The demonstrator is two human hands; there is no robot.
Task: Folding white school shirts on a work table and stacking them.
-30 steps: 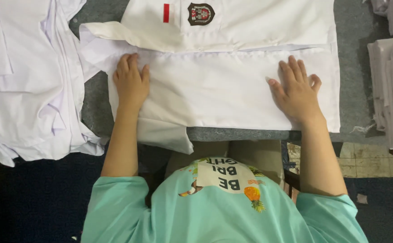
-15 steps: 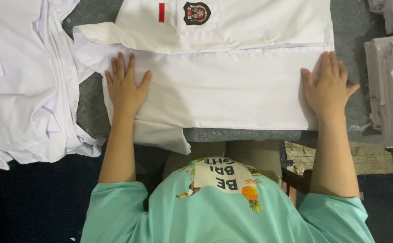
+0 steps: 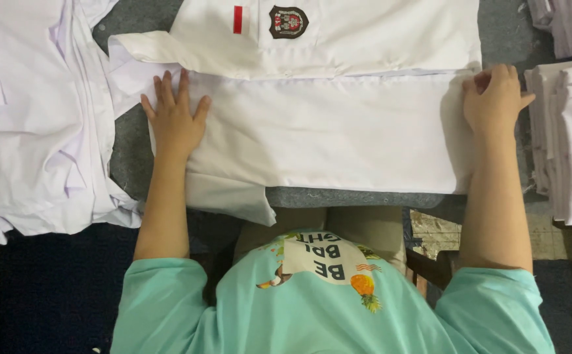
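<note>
White shirt point(image 3: 325, 124) lay on the grey tabletop point(image 3: 509, 26), lower part folded up toward the person, chest with a red patch point(image 3: 237, 19) and a dark badge point(image 3: 288, 21) at the far side. Left hand point(image 3: 176, 121) rested flat on the shirt's left end, fingers spread wide, holding nothing. Right hand point(image 3: 494, 98) sat at the right edge of the fold, fingers curled narrow onto the cloth; whether they pinched the edge or only pressed it could not be told. A loose corner of cloth point(image 3: 230, 200) hung over the near tabletop edge below the left forearm. A heap of white garments point(image 3: 30, 118) lay to the left, a stack of folded ones point(image 3: 571, 131) to the right, just beside the right hand.

Risk, as judged: uneven pull at the right edge could skew the fold; the hanging corner could drag the shirt off square; the right hand could brush the stack.
</note>
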